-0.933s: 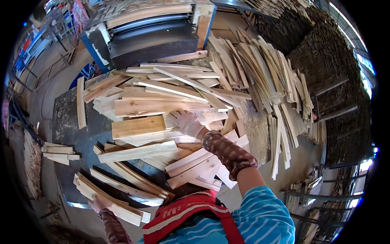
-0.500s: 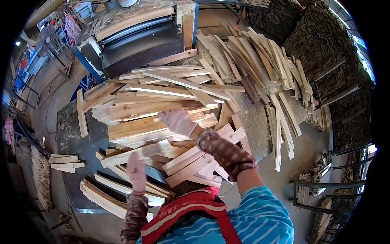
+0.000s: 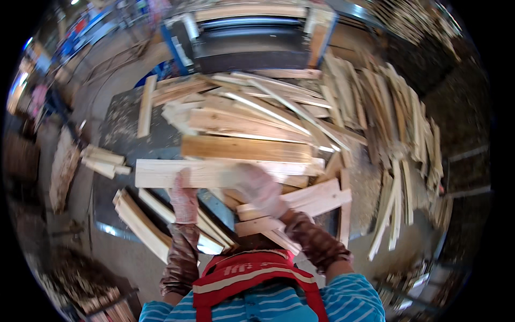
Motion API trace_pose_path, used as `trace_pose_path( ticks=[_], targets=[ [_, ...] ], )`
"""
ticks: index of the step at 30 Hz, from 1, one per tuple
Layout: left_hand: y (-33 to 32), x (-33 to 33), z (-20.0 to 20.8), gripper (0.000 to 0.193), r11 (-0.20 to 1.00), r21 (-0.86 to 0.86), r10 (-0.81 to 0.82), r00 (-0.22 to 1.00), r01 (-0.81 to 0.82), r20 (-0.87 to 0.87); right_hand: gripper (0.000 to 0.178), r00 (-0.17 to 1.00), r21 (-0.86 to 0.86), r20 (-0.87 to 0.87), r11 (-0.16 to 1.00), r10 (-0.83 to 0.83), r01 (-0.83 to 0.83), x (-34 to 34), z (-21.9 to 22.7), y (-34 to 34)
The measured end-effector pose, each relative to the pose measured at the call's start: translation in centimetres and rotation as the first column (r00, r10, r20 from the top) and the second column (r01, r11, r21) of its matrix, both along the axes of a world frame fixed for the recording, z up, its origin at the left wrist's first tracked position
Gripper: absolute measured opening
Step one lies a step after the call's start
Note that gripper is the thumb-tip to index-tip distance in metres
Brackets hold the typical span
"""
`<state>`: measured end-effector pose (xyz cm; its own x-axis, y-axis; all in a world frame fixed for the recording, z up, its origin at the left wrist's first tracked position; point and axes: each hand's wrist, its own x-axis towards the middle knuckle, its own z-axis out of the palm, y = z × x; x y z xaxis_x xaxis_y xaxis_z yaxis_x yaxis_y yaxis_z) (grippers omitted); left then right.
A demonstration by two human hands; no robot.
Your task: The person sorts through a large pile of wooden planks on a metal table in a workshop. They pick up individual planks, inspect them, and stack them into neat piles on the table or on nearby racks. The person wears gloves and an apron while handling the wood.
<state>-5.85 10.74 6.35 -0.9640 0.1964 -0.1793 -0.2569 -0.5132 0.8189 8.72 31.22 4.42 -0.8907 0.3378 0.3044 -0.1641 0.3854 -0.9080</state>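
A pale, flat wooden board lies level across in front of me, above the other timber. My left hand, in a light work glove, is closed on its near edge, the thumb over its face. My right hand, gloved as well, is at the right end of this board; its fingers are smeared by motion, so their grip does not show clearly. Just beyond the board is a browner plank on the heap. Short pinkish planks lie beside my right wrist.
A machine with a roller and a dark bed stands at the far side. Long strips are piled at the right. Short pieces lie at the left edge of the dark table. Curved-looking strips lie near my left forearm.
My right hand has come back from the far planks to the right end of the board. The board in my left hand has turned from slanted to level. The view has swung left.
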Motion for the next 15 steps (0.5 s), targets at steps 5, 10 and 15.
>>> trace_pose_path(
  ticks=[5, 10, 15],
  targets=[
    [-19.8, -4.6, -0.8, 0.033, 0.991, -0.129, 0.056, 0.991, -0.040, 0.122, 0.092, 0.650, 0.620, 0.618, 0.782, -0.442, -0.058, 0.8, -3.0, 11.2],
    [-30.2, -5.0, -1.2, 0.041, 0.690, -0.711, 0.111, 0.952, 0.133, 0.285, 0.095, 0.617, 0.746, 0.637, 0.570, -0.461, -0.344, -0.7, -4.2, 15.4],
    [-35.8, -5.3, -6.9, 0.036, 0.638, -0.764, 0.242, 0.916, 0.099, 0.321, 0.078, 0.575, 0.711, 0.702, 0.462, -0.420, -0.530, -3.4, 0.0, 14.1]
  ],
)
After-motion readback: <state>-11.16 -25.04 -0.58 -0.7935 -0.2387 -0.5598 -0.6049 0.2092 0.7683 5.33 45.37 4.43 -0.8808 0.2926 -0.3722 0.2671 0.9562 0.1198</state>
